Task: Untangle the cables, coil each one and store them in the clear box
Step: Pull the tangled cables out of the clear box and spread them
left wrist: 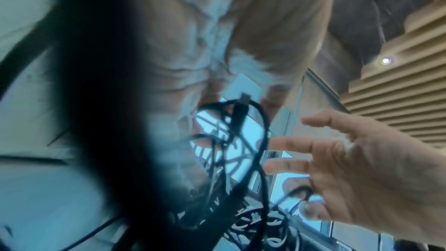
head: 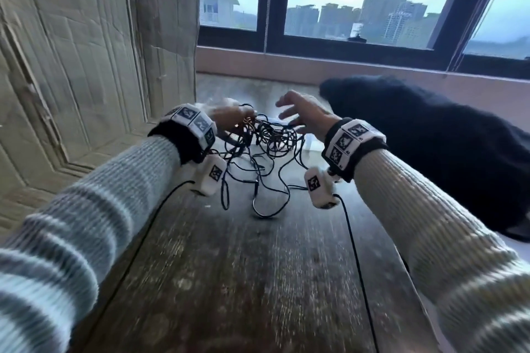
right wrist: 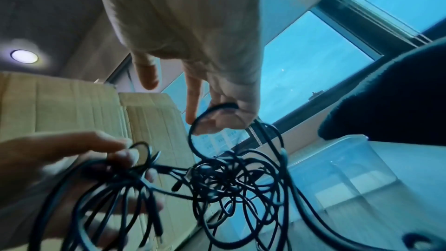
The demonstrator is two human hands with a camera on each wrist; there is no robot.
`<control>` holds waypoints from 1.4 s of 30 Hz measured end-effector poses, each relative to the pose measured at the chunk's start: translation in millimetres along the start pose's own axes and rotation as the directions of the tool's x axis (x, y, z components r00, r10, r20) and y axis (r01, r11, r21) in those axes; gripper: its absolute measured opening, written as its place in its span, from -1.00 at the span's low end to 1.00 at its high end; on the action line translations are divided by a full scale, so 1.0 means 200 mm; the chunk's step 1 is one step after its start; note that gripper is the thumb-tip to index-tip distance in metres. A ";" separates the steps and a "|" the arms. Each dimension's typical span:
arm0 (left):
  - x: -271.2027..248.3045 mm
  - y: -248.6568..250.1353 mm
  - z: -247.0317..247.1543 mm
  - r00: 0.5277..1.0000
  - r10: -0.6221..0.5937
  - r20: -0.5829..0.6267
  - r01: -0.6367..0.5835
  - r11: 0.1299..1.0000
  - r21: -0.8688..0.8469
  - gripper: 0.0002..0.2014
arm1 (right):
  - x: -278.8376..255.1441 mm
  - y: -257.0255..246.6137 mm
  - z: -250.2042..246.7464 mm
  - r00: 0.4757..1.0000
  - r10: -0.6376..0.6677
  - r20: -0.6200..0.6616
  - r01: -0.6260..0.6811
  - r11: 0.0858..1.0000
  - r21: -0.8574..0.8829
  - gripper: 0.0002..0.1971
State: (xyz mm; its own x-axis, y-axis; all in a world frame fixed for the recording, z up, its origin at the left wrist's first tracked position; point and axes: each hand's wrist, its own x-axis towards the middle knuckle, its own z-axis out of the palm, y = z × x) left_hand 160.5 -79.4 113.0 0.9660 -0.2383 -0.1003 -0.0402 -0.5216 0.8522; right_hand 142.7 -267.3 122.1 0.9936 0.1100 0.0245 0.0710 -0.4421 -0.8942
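Black cables (head: 266, 152) on dark brown wood table (head: 252, 281); grey-white striped sleeves (head: 86, 209); black cloth (head: 444, 152) right of cables.

High-rise room: skyline window (head: 358, 0), wooden table (head: 243, 266)

Both forearms reach forward in striped knit sleeves, each wrist wrapped in a marker band. The left hand (head: 229, 116) is raised, its fingers (right wrist: 115, 148) curled round a bunch of the cables (head: 266, 140). Just beside it, the right hand (head: 305, 112) hovers palm down with most fingers spread, while two fingers (right wrist: 231, 119) pinch one cable loop.
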 end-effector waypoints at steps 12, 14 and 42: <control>-0.08 -0.17 -0.06 0.941 0.331 0.065 -0.337 0.919 0.205 -0.57 | -0.01 0.09 0.15 0.995 -0.056 0.088 0.097 0.805 -0.585 -0.72; -0.08 -0.17 -0.06 0.947 0.322 0.007 -0.318 0.931 0.180 -0.57 | -0.01 0.11 0.15 0.994 -0.077 0.078 0.107 0.826 -0.553 -0.74; 0.08 -0.19 -0.18 1.000 0.003 0.023 -0.015 0.826 0.564 -0.14 | -0.16 0.22 -0.10 0.992 0.038 -0.122 -0.033 0.998 0.044 -0.84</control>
State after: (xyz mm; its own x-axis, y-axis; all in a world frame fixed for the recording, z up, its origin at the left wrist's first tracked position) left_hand 186.8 -33.3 97.9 0.9598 -0.2585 -0.1098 -0.1918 -0.8890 0.4158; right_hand 115.5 -308.2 90.2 0.9988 -0.0166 0.0451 0.0345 -0.4055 -0.9134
